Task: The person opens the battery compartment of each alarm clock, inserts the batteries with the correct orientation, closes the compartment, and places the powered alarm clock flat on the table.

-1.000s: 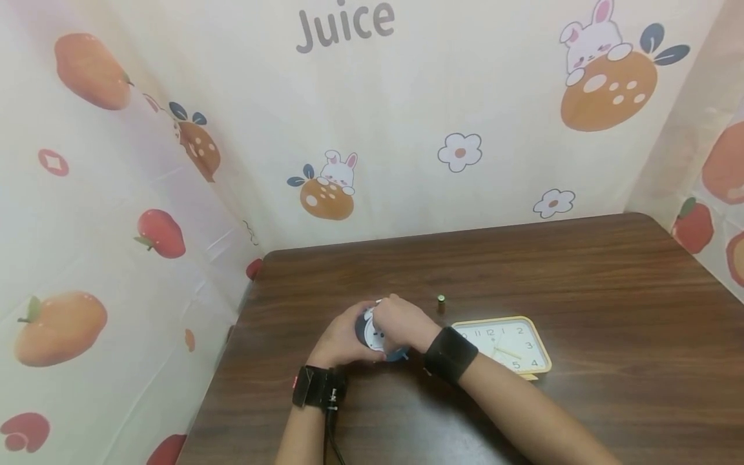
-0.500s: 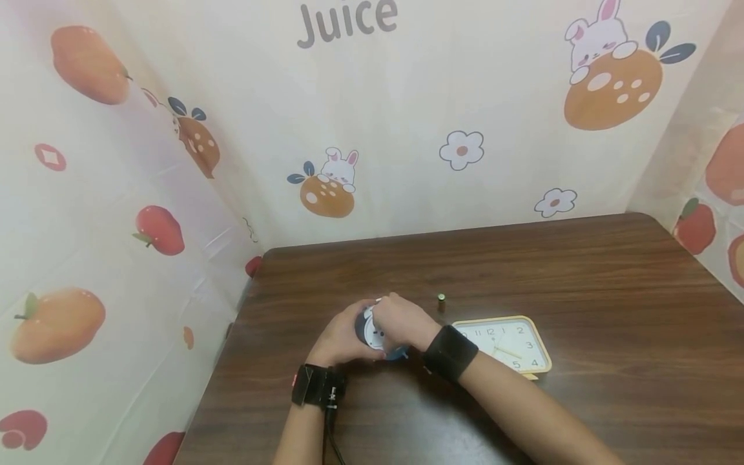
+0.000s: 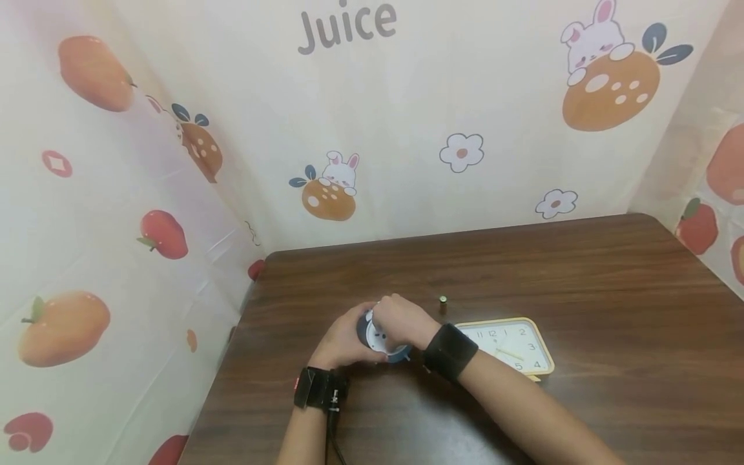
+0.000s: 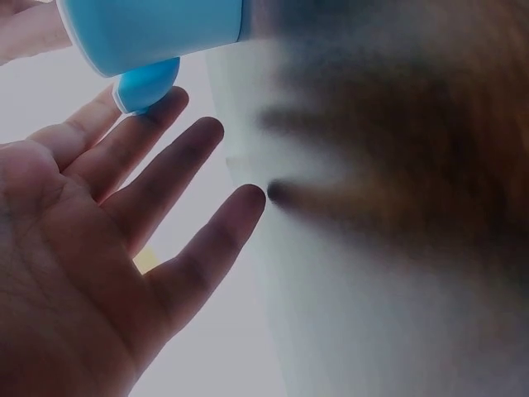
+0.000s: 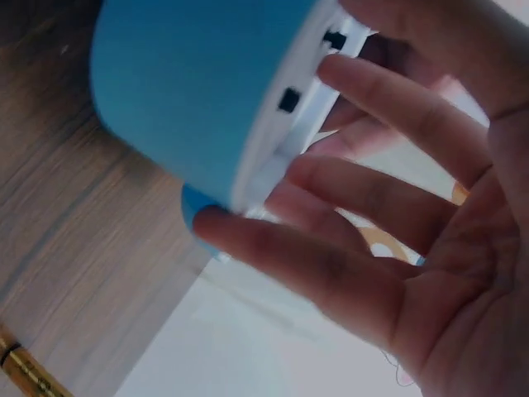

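A blue alarm clock [image 3: 374, 337] with a white back is tilted up between both hands above the table. My left hand [image 3: 341, 339] grips its case from the left, thumb at the near side. In the left wrist view, other fingers of that hand spread beneath the blue case [image 4: 157, 29] and its small blue foot [image 4: 150, 83]. My right hand [image 3: 401, 320] lies over the white back. Its fingertips touch the back's edge near two black controls in the right wrist view, and the little finger reaches the foot [image 5: 198, 205]. Its thumb is hidden.
A small battery [image 3: 444, 302] stands upright on the brown wooden table [image 3: 558, 271], beyond the right wrist. Right of that wrist lies a yellow-rimmed rectangular clock [image 3: 508, 345], face up, partly covered by the right arm. A fruit-patterned curtain [image 3: 395, 181] encloses the table's back and sides.
The head view shifts very slightly. Both hands keep their places on the blue alarm clock, and the battery and yellow clock stay put.
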Action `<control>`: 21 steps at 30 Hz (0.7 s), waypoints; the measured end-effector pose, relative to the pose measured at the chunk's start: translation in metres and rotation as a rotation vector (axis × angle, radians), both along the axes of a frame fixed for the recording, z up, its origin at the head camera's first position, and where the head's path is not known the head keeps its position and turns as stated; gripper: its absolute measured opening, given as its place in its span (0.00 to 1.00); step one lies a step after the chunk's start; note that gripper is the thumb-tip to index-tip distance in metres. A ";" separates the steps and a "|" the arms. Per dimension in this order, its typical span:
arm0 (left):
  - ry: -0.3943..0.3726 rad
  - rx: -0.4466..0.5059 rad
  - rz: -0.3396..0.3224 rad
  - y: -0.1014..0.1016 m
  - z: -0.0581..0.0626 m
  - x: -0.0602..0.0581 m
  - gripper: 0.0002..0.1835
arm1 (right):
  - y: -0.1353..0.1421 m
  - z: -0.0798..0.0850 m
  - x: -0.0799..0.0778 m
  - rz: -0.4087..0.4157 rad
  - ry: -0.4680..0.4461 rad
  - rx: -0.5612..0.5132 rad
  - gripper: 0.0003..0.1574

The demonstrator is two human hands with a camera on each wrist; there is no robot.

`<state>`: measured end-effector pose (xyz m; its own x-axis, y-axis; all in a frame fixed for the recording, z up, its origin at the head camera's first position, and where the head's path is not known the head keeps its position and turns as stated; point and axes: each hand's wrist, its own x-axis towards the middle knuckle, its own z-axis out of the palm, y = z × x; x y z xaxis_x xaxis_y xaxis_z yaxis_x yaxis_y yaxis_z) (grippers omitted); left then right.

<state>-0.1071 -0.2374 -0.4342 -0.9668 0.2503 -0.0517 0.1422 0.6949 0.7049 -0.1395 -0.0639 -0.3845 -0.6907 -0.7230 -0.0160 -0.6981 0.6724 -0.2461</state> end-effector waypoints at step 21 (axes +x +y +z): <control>0.018 -0.041 -0.045 0.001 -0.004 -0.003 0.56 | 0.021 -0.012 -0.012 0.030 0.004 -0.088 0.10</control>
<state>-0.1104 -0.2361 -0.4381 -0.9556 0.2912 -0.0452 0.1864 0.7161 0.6727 -0.1514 -0.0434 -0.3967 -0.6687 -0.7417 0.0512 -0.7187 0.6273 -0.2999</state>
